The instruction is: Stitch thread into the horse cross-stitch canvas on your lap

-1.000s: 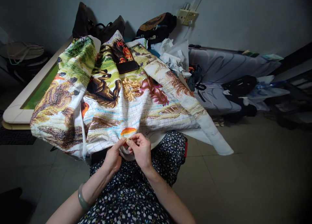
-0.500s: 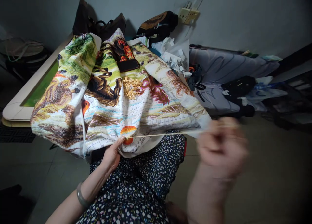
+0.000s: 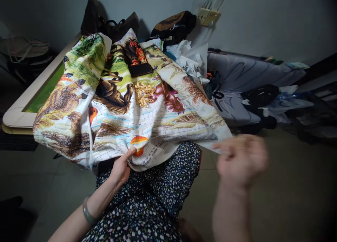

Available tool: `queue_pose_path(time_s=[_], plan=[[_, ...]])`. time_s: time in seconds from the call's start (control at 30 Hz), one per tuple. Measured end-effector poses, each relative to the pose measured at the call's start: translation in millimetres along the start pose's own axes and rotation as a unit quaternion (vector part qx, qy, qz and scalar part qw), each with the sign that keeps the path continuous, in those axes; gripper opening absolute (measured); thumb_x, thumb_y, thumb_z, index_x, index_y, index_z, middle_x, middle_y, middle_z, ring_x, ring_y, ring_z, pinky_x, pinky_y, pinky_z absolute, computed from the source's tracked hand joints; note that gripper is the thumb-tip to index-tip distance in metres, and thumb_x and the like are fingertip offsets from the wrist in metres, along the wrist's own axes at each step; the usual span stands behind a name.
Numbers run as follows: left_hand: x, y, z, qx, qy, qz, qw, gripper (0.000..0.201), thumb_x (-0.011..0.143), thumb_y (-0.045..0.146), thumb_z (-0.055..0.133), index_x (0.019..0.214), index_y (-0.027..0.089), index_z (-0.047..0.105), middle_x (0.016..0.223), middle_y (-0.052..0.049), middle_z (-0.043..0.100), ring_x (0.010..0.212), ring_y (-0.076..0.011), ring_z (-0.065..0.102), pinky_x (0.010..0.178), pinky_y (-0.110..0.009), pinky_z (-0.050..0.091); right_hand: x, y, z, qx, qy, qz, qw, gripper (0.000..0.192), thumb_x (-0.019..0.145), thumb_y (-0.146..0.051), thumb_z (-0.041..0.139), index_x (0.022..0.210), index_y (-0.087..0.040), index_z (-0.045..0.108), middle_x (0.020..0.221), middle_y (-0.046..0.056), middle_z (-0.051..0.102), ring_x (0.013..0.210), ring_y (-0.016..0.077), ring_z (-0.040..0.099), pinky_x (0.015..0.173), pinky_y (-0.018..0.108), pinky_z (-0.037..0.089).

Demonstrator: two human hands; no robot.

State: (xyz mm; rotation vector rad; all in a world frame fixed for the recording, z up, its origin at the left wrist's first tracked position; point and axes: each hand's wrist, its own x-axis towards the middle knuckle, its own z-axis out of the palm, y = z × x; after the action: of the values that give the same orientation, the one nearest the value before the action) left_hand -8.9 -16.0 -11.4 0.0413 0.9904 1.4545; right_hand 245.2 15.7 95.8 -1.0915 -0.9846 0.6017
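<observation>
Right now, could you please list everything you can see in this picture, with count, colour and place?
Embroidered cloth: one, white with multicoloured stitched scene, draped from table edge to lap.
Dark flat case: one, black, on the cloth's upper part.
Framed board: one, cream rim, green centre, left.
Bags: several, dark, by the wall.
White plastic bags: a heap, right of the cloth.
Wall socket: one, beige, on the wall.
Bangle: one, grey-green, left wrist.
Left hand: gripping the cloth's lower edge.
Right hand: blurred, out to the right.
</observation>
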Motion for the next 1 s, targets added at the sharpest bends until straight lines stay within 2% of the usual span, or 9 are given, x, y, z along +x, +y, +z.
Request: queue_pose_path(time_s=[0.07, 0.13, 0.2, 0.33, 0.63, 0.87, 1.0], plan=[[0, 0, -0.4, -0.001, -0.004, 0.01, 1.0, 0.055, 0.06, 0.01, 0.08, 0.113, 0.015, 0.067, 0.106, -0.009, 0.073, 0.108, -0.0262, 0.064, 0.102, -0.039, 0.046, -36, 24, 29, -0.03, -0.155, 0.105, 0.982, 0.011, 0.081, -0.027, 0.065, 0.084, -0.021, 0.056, 0.051, -0.008, 0.045, 0.04, 0.007, 0.039, 0.042, 0.019, 0.039], [-1, 1, -0.2, 0.004, -0.009, 0.013, 1.0, 0.055, 0.06, 0.011, 0.08, 0.113, 0.015, 0.067, 0.105, -0.009, 0.073, 0.107, -0.0264, 0.064, 0.101, -0.039, 0.046, -71, 42, 57, -0.067, -0.301, 0.17, 0.936, 0.009, 0.086, -0.026, 0.058, 0.089, -0.018, 0.063, 0.052, -0.006, 0.05, 0.043, 0.0081, 0.044, 0.043, 0.019, 0.038], [-1, 2, -0.1, 0.014, -0.015, 0.008, 1.0, 0.053, 0.06, 0.013, 0.08, 0.111, 0.013, 0.067, 0.103, -0.008, 0.073, 0.104, -0.0259, 0.065, 0.099, -0.038, 0.047, -95, 52, 78, -0.102, -0.371, 0.172, 0.907, 0.017, 0.088, -0.025, 0.054, 0.093, -0.016, 0.067, 0.053, -0.003, 0.054, 0.046, 0.009, 0.048, 0.044, 0.019, 0.038], [-2, 3, -1.0, 0.029, -0.012, -0.009, 0.999, 0.046, 0.058, 0.016, 0.081, 0.103, 0.011, 0.07, 0.096, -0.008, 0.074, 0.096, -0.0237, 0.068, 0.096, -0.036, 0.048, -109, 57, 93, -0.159, -0.383, 0.119, 0.902, 0.023, 0.087, -0.022, 0.052, 0.095, -0.014, 0.072, 0.053, -0.001, 0.059, 0.047, 0.01, 0.053, 0.048, 0.02, 0.042], [0, 2, -2.3, 0.036, -0.012, -0.023, 0.999, 0.037, 0.057, 0.021, 0.083, 0.09, 0.011, 0.072, 0.088, -0.008, 0.075, 0.095, -0.0245, 0.068, 0.094, -0.037, 0.049, -106, 56, 94, -0.2, -0.385, 0.061, 0.899, 0.024, 0.086, -0.016, 0.051, 0.093, -0.015, 0.075, 0.061, 0.002, 0.068, 0.049, 0.0114, 0.057, 0.053, 0.021, 0.044], [1, 1, -2.4, 0.031, -0.007, -0.019, 0.999, 0.031, 0.057, 0.019, 0.082, 0.086, 0.01, 0.073, 0.088, -0.009, 0.075, 0.093, -0.0229, 0.068, 0.093, -0.034, 0.049, -110, 52, 102, -0.323, -0.374, -0.026, 0.869, 0.024, 0.085, -0.01, 0.052, 0.089, -0.018, 0.074, 0.077, 0.005, 0.074, 0.061, 0.0164, 0.066, 0.063, 0.025, 0.045], [0, 1, -1.9, 0.019, -0.012, -0.015, 1.0, 0.034, 0.057, 0.016, 0.082, 0.089, 0.011, 0.073, 0.091, -0.008, 0.075, 0.093, -0.022, 0.068, 0.094, -0.034, 0.048, -117, 54, 105, -0.336, -0.362, -0.006, 0.869, 0.021, 0.086, -0.011, 0.051, 0.088, -0.017, 0.07, 0.072, 0.005, 0.073, 0.058, 0.0164, 0.065, 0.06, 0.025, 0.044]])
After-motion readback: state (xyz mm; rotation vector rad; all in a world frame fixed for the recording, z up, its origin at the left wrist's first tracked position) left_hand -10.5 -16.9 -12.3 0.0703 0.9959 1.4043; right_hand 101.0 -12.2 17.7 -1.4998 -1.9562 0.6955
